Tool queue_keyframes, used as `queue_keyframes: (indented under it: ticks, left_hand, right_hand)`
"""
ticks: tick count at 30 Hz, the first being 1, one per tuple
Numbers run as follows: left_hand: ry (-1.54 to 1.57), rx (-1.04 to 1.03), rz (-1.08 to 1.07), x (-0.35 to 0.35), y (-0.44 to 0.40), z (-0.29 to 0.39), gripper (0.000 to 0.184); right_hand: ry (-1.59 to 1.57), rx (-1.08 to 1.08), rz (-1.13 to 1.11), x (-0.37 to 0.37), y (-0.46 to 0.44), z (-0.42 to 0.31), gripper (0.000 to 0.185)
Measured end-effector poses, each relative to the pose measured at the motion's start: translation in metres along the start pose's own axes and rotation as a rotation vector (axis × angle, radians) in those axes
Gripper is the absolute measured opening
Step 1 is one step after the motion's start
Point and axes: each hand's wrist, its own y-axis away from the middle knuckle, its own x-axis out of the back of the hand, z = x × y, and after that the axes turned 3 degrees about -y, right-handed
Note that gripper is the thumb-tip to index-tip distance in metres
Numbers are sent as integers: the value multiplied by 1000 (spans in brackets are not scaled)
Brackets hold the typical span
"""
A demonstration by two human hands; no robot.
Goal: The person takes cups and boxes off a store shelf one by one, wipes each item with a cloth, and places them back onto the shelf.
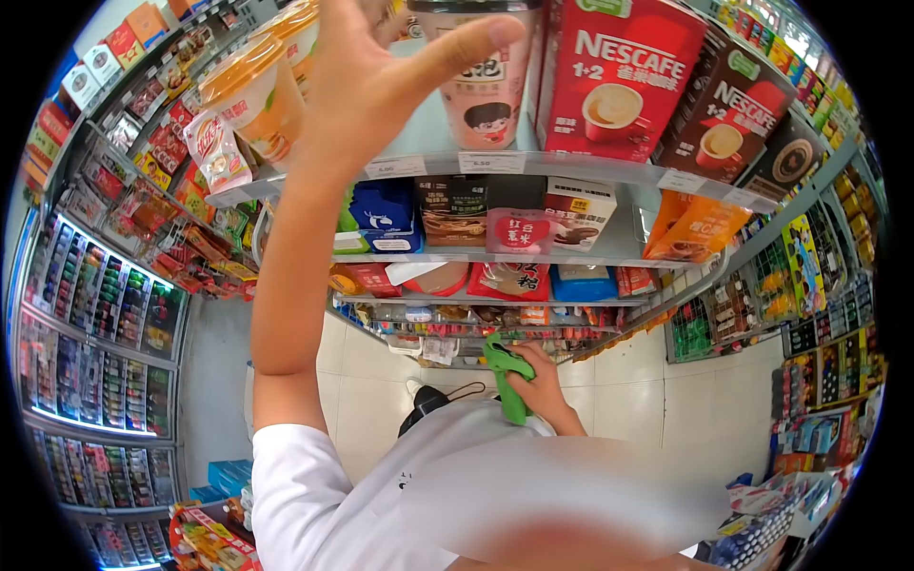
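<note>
My left hand (367, 90) is raised in front of the top shelf, its thumb stretched out to the right across a pink cup with a dark lid (486, 100). The other fingers run up to the top edge of the view and show only in part; I see nothing held there. Left of that hand stand orange-lidded cups (249, 95). Low by my body, my right hand (545, 383) is closed around a crumpled green cloth (509, 366), which hangs down from it.
On the top shelf (428, 166) stand a red Nescafe box (614, 81) and a brown Nescafe box (728, 119). Lower shelves carry bags and boxes, including an orange pouch (695, 226). Lit drink coolers (105, 295) line the left side; stocked racks fill the right.
</note>
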Motion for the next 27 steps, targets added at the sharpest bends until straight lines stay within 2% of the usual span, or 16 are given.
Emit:
queue_keyframes:
  ticks: [3,4,7,12,15,19,27]
  left_hand:
    - [-276,-381,61,1,-11,5,107]
    - [-437,-561,37,8,-24,9,103]
    - [-680,-878,-25,-1,-52,33,79]
    - [-812,-652,-475,-26,-51,82,71]
    - [-847,-568,-681,-31,-63,81,64]
    - [-811,-527,-704,-31,-55,88,55]
    - [-732,-446,-752,-35,-66,80,54]
  right_hand:
    - [10,6,25,0,7,4,42]
    - [10,7,31,0,8,5,42]
    - [5,-12,41,2,14,-2,42]
    - [11,-23,84,4,19,-8,42]
    - [22,-8,111,6,21,-7,42]
    - [29,16,160,7,25,-6,42]
    - [66,42,159,7,30,-1,43]
